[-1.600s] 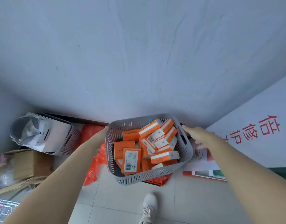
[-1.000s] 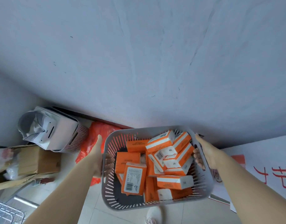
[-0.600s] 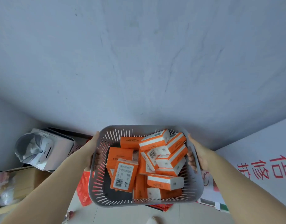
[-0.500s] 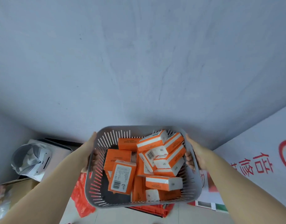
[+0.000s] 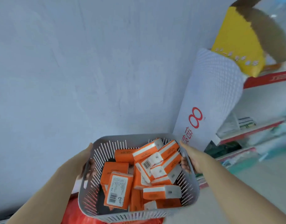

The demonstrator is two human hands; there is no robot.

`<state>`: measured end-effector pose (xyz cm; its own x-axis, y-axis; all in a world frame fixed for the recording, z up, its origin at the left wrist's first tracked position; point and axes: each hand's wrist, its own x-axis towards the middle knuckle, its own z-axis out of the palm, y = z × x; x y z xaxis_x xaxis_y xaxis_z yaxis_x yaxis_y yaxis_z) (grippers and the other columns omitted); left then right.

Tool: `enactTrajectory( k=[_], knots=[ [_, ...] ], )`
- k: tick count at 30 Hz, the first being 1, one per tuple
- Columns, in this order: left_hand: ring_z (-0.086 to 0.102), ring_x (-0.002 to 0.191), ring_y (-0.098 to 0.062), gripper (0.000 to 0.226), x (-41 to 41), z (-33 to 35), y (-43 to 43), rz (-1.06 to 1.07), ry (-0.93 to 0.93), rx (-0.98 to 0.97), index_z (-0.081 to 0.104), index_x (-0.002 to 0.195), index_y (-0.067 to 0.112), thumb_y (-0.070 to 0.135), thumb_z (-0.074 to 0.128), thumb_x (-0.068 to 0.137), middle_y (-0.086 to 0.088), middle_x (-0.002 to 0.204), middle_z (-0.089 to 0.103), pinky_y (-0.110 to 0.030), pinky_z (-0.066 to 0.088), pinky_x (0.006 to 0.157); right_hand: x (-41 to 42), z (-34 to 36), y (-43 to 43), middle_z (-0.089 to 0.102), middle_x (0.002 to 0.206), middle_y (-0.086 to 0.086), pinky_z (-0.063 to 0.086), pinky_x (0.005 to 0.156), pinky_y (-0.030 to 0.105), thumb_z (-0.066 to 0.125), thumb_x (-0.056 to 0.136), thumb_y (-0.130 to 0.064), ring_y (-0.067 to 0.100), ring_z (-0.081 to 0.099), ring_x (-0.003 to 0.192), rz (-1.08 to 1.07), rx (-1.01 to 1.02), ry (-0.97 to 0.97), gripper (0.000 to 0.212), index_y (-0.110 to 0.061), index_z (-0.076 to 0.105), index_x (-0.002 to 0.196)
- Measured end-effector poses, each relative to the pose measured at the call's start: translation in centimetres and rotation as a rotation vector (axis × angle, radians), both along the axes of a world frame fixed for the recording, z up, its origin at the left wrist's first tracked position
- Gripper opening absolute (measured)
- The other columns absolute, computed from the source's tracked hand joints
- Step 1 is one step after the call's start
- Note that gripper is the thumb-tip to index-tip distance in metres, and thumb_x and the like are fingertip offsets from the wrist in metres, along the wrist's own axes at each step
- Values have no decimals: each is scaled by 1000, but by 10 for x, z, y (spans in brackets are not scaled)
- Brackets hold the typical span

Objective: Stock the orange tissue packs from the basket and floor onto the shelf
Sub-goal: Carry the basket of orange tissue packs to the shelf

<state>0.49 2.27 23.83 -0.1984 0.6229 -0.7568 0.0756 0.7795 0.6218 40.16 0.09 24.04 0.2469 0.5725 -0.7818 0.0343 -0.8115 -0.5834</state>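
From the head camera, both hands carry a grey slotted plastic basket (image 5: 97, 160) in the air before a pale wall. The left hand (image 5: 83, 159) clasps its left rim; the right hand (image 5: 191, 159) clasps its right rim. Orange-and-white tissue packs (image 5: 155, 168) lie jumbled inside. A red-edged white store shelf (image 5: 266, 78) stands at the right.

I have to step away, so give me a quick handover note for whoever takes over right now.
Left hand grips the left wall of the grey basket, right hand the right wall; basket is held up.
Orange tissue packs lie jumbled inside it.
Shelf stands to the right.
Done: basket picked up.
Left: shelve every pack; floor packs aren't in view.
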Motion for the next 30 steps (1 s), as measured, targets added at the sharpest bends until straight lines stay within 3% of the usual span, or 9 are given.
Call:
enactTrajectory(
  k=[4,9,12,15,17,20,24,30],
  knots=[
    [42,40,-18,71,44,2,-18,-211,9,8,34,50,16,78,25,84,-6,47,34,-20,32,42,29,5,-88,49,43,5,41,44,23,47,73,-81,18,45,35,-208,-10,-20,76,-14,45,38],
    [36,28,-16,68,123,-15,-49,-477,-16,11,32,57,13,74,33,86,-5,39,33,-21,33,34,79,5,-208,45,42,4,37,45,21,44,71,-84,16,40,36,-433,-80,-16,77,-13,41,42],
    [36,31,-17,71,185,-17,-79,-672,-57,-8,31,57,14,81,40,77,-6,44,30,-22,29,39,112,10,-282,45,43,4,38,45,20,42,71,-85,17,42,36,-548,-114,-15,77,-13,42,43],
    [37,24,-18,62,264,2,-111,-839,-101,-6,36,55,12,61,38,93,-7,35,35,-19,35,30,151,16,-350,48,43,5,42,47,23,40,74,-84,16,44,36,-651,-125,-51,76,-13,45,47],
    [36,26,-17,62,319,8,-134,-969,-125,2,36,52,12,59,43,92,-7,38,33,-19,35,31,176,21,-393,49,42,5,43,47,24,39,77,-82,17,44,38,-712,-131,-69,76,-11,46,48],
    [37,29,-17,62,391,10,-164,-1082,-100,19,38,51,12,63,49,85,-6,40,34,-20,36,35,219,26,-452,48,35,4,42,41,20,37,85,-73,16,46,38,-833,-103,-97,72,-10,46,52],
    [33,26,-17,62,488,13,-204,-1145,-118,58,38,55,11,58,39,95,-4,37,32,-20,35,33,273,28,-519,46,41,5,41,47,25,39,76,-82,17,42,38,-964,-78,-73,78,-12,46,44],
    [36,25,-16,58,611,21,-256,-1261,-161,92,39,55,10,49,40,98,-4,37,35,-18,35,31,350,37,-591,46,42,5,40,43,21,42,76,-81,17,43,35,-1071,-43,-69,74,-11,47,53]
  ],
)
